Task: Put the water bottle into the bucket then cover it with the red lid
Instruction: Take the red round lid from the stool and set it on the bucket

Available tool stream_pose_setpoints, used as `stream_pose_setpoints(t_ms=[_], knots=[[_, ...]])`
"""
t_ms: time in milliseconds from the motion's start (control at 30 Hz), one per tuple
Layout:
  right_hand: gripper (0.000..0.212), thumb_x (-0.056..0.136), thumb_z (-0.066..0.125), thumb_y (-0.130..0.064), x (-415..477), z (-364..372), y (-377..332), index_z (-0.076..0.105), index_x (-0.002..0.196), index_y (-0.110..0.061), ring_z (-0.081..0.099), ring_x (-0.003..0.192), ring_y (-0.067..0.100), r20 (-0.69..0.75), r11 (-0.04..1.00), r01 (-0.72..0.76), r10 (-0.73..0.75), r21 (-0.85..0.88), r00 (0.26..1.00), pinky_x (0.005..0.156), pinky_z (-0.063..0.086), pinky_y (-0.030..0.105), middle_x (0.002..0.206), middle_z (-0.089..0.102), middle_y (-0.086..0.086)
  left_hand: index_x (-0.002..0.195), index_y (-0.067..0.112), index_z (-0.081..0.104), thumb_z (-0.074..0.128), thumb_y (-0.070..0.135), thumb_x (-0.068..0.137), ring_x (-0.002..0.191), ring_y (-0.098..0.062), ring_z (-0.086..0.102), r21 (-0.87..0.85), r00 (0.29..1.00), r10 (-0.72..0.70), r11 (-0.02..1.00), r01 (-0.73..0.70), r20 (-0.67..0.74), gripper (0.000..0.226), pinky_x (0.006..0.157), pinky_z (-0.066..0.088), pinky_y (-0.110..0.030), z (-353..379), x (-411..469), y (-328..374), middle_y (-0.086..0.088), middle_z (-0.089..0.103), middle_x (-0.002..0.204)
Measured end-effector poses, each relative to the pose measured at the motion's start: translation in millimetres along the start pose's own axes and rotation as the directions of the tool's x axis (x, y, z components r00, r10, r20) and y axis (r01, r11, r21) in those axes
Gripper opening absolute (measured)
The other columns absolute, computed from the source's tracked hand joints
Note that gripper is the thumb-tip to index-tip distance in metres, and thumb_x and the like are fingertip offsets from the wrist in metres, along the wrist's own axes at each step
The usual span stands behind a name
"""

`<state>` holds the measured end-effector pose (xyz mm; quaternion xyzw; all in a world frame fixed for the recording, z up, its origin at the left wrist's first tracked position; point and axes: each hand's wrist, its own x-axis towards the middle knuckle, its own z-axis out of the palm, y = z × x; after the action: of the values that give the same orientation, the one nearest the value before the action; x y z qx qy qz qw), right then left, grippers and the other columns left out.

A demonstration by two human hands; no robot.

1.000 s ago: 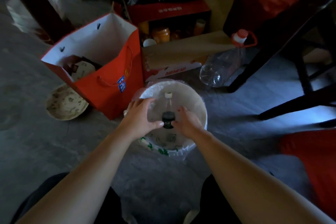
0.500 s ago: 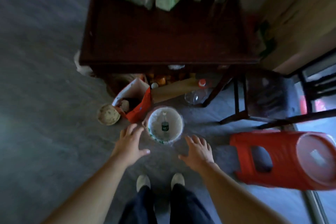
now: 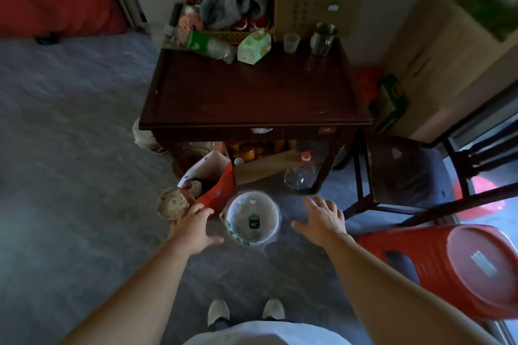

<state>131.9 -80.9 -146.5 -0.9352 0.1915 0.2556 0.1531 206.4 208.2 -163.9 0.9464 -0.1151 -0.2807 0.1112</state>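
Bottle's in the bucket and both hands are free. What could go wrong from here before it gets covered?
1. No red lid is clearly in view; the red stool on its side at the right could be mistaken for it.
2. The water bottle stands upright in the bucket; whether a lid clears its cap is unclear.
3. The red bag sits right beside the bucket, near the left hand; the right hand has more room.

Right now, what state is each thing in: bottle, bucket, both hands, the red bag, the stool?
Water bottle: upright inside the bucket, capped.
Bucket: on the floor, uncovered.
Left hand: open, empty, beside the bucket.
Right hand: open, empty, fingers spread.
Red bag: standing, top open.
Red stool: lying on its side.
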Motion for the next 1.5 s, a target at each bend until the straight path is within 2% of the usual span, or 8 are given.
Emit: stream_pose_setpoints(t_ms=[233, 433, 633, 967, 1200, 1367, 1500], knots=[[0.080, 0.092, 0.057, -0.057, -0.1, 5.0, 19.7, 0.022, 0.158, -0.029, 0.024, 0.149, 0.033, 0.020, 0.996, 0.070, -0.069, -0.048, 0.997, 0.121, 0.023, 0.055, 0.165, 0.025, 0.004, 0.139, 0.030, 0.039, 0.067, 0.066, 0.069, 0.143, -0.025, 0.022, 0.009, 0.993, -0.102, 0.995, 0.103, -0.053, 0.084, 0.113, 0.024, -0.050, 13.9, -23.0, 17.8, 0.003, 0.025, 0.155], [0.081, 0.090, 0.060, -0.056, -20.1, 17.8, 26.3, 0.024, 0.158, -0.029, 0.025, 0.149, 0.031, 0.015, 0.996, 0.084, -0.084, -0.022, 0.996, 0.121, 0.024, 0.053, 0.164, 0.028, 0.003, 0.139, 0.032, 0.039, 0.065, 0.069, 0.068, 0.143, -0.024, 0.020, 0.040, 0.993, -0.103, 0.994, 0.106, -0.065, 0.084, 0.114, 0.022, -0.048, 26.0, -48.1, 16.0, 0.005, 0.025, 0.155], [0.077, 0.090, 0.059, -0.057, -48.9, 36.9, 30.8, 0.028, 0.155, -0.029, 0.028, 0.147, 0.031, -0.010, 0.999, 0.046, -0.046, -0.002, 0.999, 0.119, 0.026, 0.049, 0.161, 0.033, 0.002, 0.138, 0.032, 0.040, 0.065, 0.068, 0.069, 0.142, -0.020, 0.023, 0.034, 0.994, -0.037, 0.999, 0.041, -0.098, 0.082, 0.111, 0.021, -0.048, 32.8, -65.4, 13.0, 0.007, 0.027, 0.152], [0.081, 0.087, 0.064, -0.054, -118.6, 88.4, 52.2, 0.027, 0.156, -0.032, 0.027, 0.147, 0.032, 0.046, 0.999, -0.050, 0.049, 0.021, 0.998, 0.119, 0.027, 0.050, 0.162, 0.032, 0.000, 0.137, 0.033, 0.040, 0.064, 0.067, 0.070, 0.141, -0.023, 0.024, 0.029, 0.999, 0.036, 0.999, -0.036, -0.018, 0.079, 0.112, 0.023, -0.047, 82.0, -99.8, 17.9, 0.006, 0.027, 0.152], [0.080, 0.087, 0.066, -0.053, -132.0, 92.2, 83.2, 0.030, 0.155, -0.031, 0.027, 0.147, 0.030, 0.034, 0.995, -0.083, 0.082, 0.053, 0.996, 0.120, 0.026, 0.049, 0.161, 0.033, -0.002, 0.137, 0.035, 0.040, 0.062, 0.069, 0.069, 0.140, -0.023, 0.025, 0.032, 0.996, 0.088, 0.996, -0.088, -0.014, 0.079, 0.113, 0.021, -0.046, 102.9, -110.9, 54.2, 0.006, 0.027, 0.152], [0.079, 0.086, 0.067, -0.051, -128.2, 87.3, 107.0, 0.032, 0.154, -0.031, 0.030, 0.145, 0.029, 0.037, 0.998, -0.024, 0.022, 0.062, 0.999, 0.119, 0.028, 0.049, 0.158, 0.036, -0.002, 0.137, 0.035, 0.039, 0.062, 0.069, 0.069, 0.139, -0.024, 0.026, 0.032, 0.996, 0.074, 0.997, -0.073, -0.045, 0.079, 0.112, 0.022, -0.048, 111.4, -112.4, 92.1, 0.006, 0.028, 0.153], [0.076, 0.087, 0.067, -0.048, -124.1, 68.1, 155.0, 0.033, 0.153, -0.031, 0.029, 0.145, 0.029, 0.035, 0.999, 0.023, -0.024, 0.046, 0.999, 0.119, 0.027, 0.049, 0.158, 0.036, -0.001, 0.138, 0.034, 0.040, 0.063, 0.068, 0.069, 0.140, -0.022, 0.026, 0.012, 0.996, 0.048, 0.999, -0.047, -0.080, 0.080, 0.112, 0.022, -0.047, 127.7, -115.6, 142.1, 0.006, 0.030, 0.151]])
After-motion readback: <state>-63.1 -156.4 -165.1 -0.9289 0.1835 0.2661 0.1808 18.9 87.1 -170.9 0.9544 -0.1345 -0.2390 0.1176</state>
